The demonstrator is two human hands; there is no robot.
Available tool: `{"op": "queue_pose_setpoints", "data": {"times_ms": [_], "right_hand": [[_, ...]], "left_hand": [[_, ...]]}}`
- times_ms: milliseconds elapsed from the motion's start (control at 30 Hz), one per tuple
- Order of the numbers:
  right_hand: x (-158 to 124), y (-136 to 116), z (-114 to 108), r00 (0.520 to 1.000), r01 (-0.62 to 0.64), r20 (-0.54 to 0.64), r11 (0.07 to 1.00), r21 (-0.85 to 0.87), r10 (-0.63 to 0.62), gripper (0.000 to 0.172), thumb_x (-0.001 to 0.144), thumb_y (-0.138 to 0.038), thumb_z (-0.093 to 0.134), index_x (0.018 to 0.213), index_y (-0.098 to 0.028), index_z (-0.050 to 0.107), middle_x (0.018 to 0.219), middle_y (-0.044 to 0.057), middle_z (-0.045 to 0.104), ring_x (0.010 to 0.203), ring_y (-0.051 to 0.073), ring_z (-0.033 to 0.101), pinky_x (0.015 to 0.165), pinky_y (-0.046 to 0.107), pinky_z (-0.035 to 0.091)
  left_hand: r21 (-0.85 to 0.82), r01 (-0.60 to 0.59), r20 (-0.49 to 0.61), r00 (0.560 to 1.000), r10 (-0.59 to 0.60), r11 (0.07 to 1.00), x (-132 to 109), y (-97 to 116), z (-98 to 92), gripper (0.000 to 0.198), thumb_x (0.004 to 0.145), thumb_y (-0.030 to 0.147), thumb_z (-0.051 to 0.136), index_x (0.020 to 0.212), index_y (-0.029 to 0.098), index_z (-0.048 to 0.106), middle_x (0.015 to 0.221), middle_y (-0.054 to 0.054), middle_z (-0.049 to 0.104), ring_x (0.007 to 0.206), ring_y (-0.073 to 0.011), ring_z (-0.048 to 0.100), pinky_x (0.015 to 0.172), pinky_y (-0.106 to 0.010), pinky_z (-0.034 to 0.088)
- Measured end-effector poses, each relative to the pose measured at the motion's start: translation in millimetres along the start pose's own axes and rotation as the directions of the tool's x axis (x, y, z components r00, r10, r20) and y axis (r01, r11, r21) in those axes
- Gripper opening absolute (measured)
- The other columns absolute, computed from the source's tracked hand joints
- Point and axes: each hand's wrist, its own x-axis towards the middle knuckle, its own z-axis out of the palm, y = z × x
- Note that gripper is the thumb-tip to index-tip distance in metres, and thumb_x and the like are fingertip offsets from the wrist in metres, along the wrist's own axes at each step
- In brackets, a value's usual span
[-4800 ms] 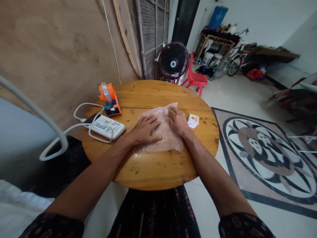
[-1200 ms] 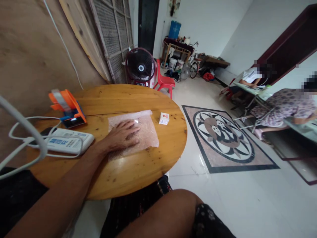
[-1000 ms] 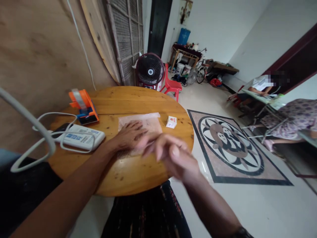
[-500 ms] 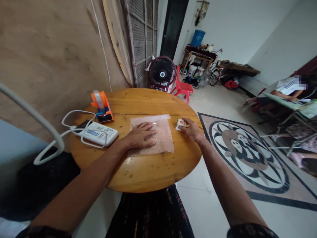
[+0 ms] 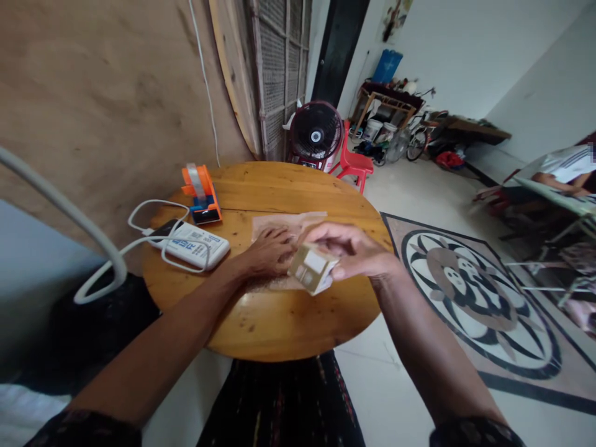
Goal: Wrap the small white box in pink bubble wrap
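My left hand (image 5: 270, 251) lies flat with fingers stretched out on a pinkish sheet of bubble wrap (image 5: 310, 218). The sheet rests on a round wooden table (image 5: 288, 329). Above the sheet's right part, my right hand (image 5: 356, 251) grips a small box (image 5: 310, 268) between thumb and fingers. Tilted toward me, the box shows a gold-brown face with a white patch. It covers some of the sheet and sits close to the left fingertips; whether they touch I cannot tell.
An orange and blue tape dispenser (image 5: 202, 195) stands at the table's left. Nearer me lies a white power bank (image 5: 198, 245) with a looped white cable (image 5: 139, 211). Behind the table are a fan (image 5: 316, 133) and a red chair (image 5: 354, 162). Another person (image 5: 565, 167) sits at the right.
My right hand has lifted the small box off the table and brought it left over the bubble wrap, turning it. My left hand stays on the sheet. The camera view has shifted slightly.
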Motion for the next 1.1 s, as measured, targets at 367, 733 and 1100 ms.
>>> {"op": "queue_pose_setpoints", "data": {"times_ms": [367,733,1100], "right_hand": [[41.8,46.1,-36.2,0.967,-0.211,0.146,0.977,-0.015,0.211,0.045,0.061,-0.026,0.078,0.103,-0.016,0.066,0.095,0.003,0.067,0.087,0.017,0.06,0.076,0.027,0.045],[24.8,37.5,-52.3,0.925,-0.321,0.158,0.933,-0.164,0.346,0.043,0.067,-0.029,0.078,0.105,-0.016,0.065,0.096,0.001,0.064,0.087,0.016,0.058,0.075,0.025,0.044],[32.8,57.9,-56.2,0.951,-0.28,0.112,0.957,-0.077,0.287,0.041,0.065,-0.026,0.075,0.103,-0.016,0.064,0.093,0.001,0.064,0.083,0.015,0.059,0.071,0.025,0.044]], "left_hand": [[-0.031,-0.032,-0.045,0.999,0.03,0.999,-1.7,-7.0,6.1,0.064,0.081,0.051,0.063,0.138,0.024,0.051,0.148,-0.011,0.045,0.138,-0.0361,0.035,0.115,-0.053,0.02],[-0.011,-0.046,-0.009,0.999,0.046,0.999,-1.8,-4.9,1.9,0.06,0.088,0.056,0.052,0.141,0.029,0.049,0.154,-0.011,0.035,0.142,-0.0361,0.027,0.115,-0.055,0.018],[-0.013,-0.04,-0.021,0.999,0.039,0.999,-1.6,-4.6,2.6,0.063,0.086,0.058,0.053,0.142,0.028,0.048,0.153,-0.01,0.038,0.141,-0.0346,0.029,0.115,-0.052,0.017]]}}
